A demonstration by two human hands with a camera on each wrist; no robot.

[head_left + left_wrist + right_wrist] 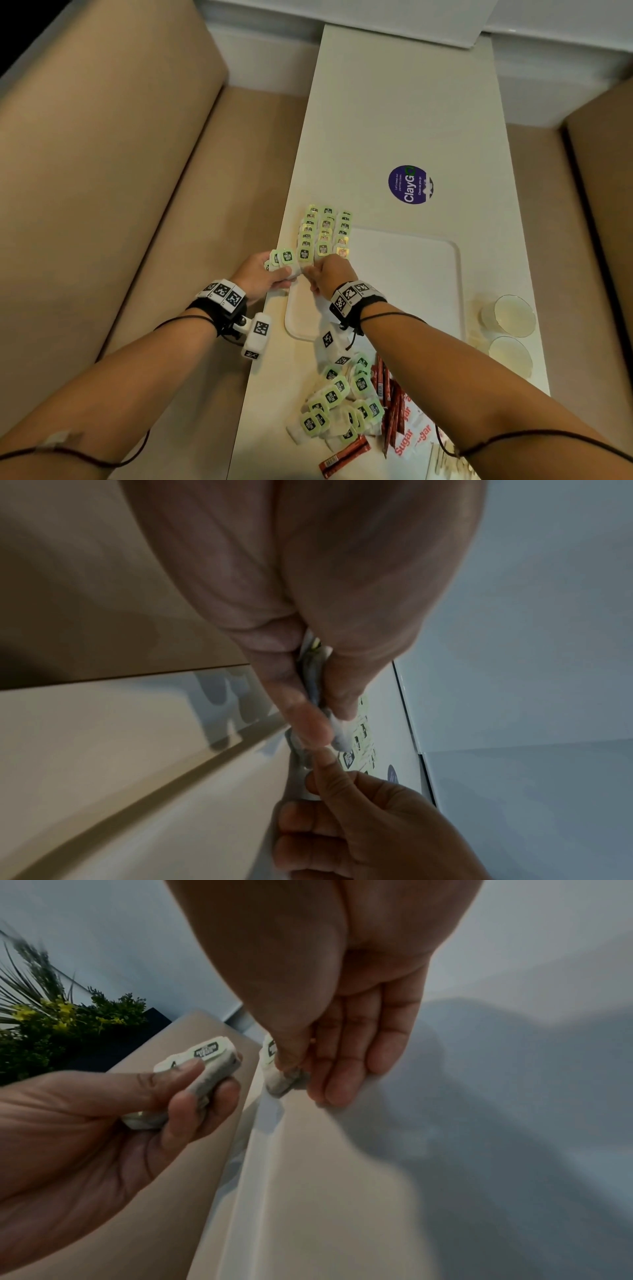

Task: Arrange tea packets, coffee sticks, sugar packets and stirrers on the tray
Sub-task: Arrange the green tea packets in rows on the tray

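Observation:
Green-labelled tea packets [325, 233] lie in three rows at the far left corner of the white tray [411, 274]. My left hand [274, 274] is just left of the tray and grips a small stack of tea packets [282, 258]. In the right wrist view the same stack [205, 1058] sits between the left thumb and fingers. My right hand [320, 272] pinches one tea packet [274, 1053] at the near end of the rows. Loose tea packets [342, 401], red coffee sticks [390, 404] and sugar packets [411, 435] lie heaped near me.
Two pale cups [510, 315] stand right of the tray. A purple round sticker [410, 185] lies on the narrow white table [394, 102] beyond it. Beige sofa seats [102, 171] flank the table. A green plant [51, 1020] shows in the right wrist view.

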